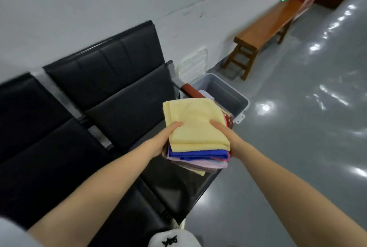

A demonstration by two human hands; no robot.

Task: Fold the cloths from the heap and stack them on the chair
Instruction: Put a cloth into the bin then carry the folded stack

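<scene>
Here, just beyond the hands, a grey bin stands on the floor with its lid tipped back against the wall; a few cloths lie at its near side, half hidden. The left hand and right hand grip opposite sides of a stack of folded cloths, thumbs curled over the yellow cloth on top, fingers hidden beneath. Blue, pink and lilac layers show at the stack's near edge. The stack is held above the outer end of the black chair, over its seat edge. Right of the hands lies open glossy floor; a wooden bench sits well beyond.
</scene>
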